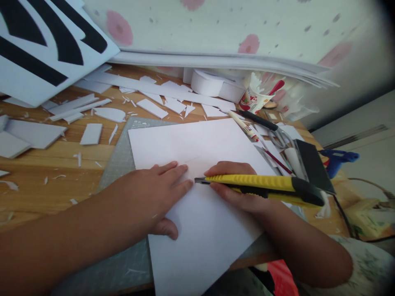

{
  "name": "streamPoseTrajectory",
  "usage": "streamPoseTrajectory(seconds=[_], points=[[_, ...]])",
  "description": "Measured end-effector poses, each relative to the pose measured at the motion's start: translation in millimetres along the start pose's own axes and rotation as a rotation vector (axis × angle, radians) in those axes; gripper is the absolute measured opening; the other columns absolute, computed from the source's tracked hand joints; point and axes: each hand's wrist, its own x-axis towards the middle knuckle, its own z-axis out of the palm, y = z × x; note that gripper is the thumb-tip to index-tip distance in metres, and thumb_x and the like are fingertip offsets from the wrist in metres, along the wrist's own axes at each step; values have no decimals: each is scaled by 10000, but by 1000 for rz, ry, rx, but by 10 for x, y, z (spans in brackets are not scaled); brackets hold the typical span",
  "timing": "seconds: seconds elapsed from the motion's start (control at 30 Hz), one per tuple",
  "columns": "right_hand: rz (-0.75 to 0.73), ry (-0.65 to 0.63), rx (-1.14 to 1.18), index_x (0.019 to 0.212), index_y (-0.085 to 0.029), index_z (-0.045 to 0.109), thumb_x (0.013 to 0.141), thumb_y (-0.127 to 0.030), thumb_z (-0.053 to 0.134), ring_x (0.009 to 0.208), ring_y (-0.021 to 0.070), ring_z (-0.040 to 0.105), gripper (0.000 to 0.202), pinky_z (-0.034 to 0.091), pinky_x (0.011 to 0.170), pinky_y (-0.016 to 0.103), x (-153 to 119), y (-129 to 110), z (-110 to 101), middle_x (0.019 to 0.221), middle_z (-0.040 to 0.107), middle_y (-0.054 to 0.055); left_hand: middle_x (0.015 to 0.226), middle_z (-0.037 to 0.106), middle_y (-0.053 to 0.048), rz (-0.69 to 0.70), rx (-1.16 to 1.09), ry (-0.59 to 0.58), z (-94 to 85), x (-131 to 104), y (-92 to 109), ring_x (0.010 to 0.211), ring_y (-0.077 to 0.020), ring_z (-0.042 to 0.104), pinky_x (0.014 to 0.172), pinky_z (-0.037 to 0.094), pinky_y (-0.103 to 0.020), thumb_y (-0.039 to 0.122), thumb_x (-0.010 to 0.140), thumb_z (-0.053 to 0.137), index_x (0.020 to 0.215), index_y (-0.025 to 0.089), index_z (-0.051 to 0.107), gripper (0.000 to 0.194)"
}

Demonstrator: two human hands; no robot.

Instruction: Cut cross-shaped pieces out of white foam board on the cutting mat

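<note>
The right hand (243,201) has its grip around the yellow snap-off knife (256,181); the left hand (154,193) lies spread, grasping nothing, on the white sheet (191,255) over the cutting mat (115,172). Caution: a leftward blade (200,180) slip could cut the adjacent fingertips (187,186).

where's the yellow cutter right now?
Head view, right of centre: the yellow cutter is in the right hand, over the white sheet, its tip pointing left, close to the left hand's fingertips.
</note>
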Motion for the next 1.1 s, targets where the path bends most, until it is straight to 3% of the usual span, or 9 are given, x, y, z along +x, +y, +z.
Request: streamPoseTrajectory(seconds=[0.27, 0.57, 0.83, 1.1], points=[[-55, 25, -46, 947, -214, 693, 843, -174, 643, 659, 138, 678, 123, 568, 627, 247, -7, -26, 30, 821, 750, 12, 1575, 390, -237, 10, 59, 11, 61, 15, -36, 1386, -449, 453, 1023, 504, -588, 559, 724, 814, 1484, 197, 476, 907], [-144, 11, -49, 975, -211, 684, 837, -127, 645, 632, 123, 648, 166, 548, 609, 240, -59, 23, 1, 789, 721, 2, 1597, 332, -246, -40, 68, -40, 14, 11, 0, 1354, -478, 481, 993, 513, -602, 538, 732, 816, 1498, 246, 465, 891], [38, 48, 42, 971, -222, 719, 843, -169, 688, 838, 147, 738, 142, 596, 760, 224, -70, 7, -35, 955, 778, 13, 1607, 312, -244, -50, 78, -80, 19, 43, -25, 1382, -454, 455, 1050, 461, -598, 537, 752, 800, 1520, 230, 423, 909], [53, 6, 55, 1005, -241, 728, 853, -195, 700, 833, 153, 729, 161, 602, 774, 240, -76, 10, -37, 966, 775, 4, 1628, 278, -228, -48, 90, -114, -20, 46, 6, 1396, -442, 442, 1065, 455, -574, 577, 766, 771, 1534, 240, 397, 919]])
